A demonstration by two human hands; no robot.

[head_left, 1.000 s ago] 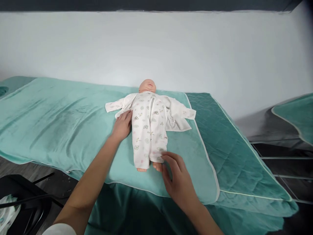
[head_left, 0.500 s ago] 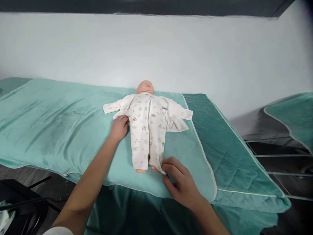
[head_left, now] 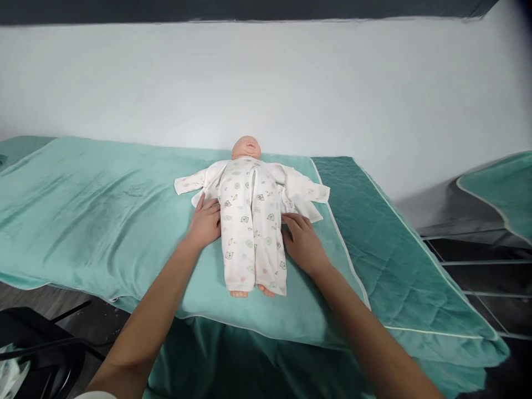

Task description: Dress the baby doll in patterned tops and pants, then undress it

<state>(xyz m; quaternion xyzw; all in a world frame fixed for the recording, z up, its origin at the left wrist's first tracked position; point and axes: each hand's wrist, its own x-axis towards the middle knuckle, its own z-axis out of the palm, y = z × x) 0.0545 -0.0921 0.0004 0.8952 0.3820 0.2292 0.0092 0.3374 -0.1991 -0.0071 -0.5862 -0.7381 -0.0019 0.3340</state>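
A baby doll (head_left: 246, 147) lies on its back with its head toward the wall. It wears a white printed long-sleeved top (head_left: 302, 187) with the sleeves spread sideways, and white printed trousers (head_left: 236, 244). Its toes show below both trouser hems. At the left side of the trousers rests my left hand (head_left: 205, 223), fingers extended and touching the cloth near the top's hem. My right hand (head_left: 305, 241) lies against the opposite side, fingers stretched toward the trousers below the right sleeve. The fingertips of both hands are partly hidden at the cloth.
Under the doll a light green blanket (head_left: 95, 221) covers most of the bed. A darker quilted green cover (head_left: 399, 266) shows at the right. The white wall (head_left: 266, 83) stands behind. A black chair (head_left: 45, 354) is at lower left, a metal rack (head_left: 486, 262) at far right.
My right hand has let go of the right trouser hem and moved up to the trousers' side. That leg now lies flatter and wider. My left hand has hardly shifted.
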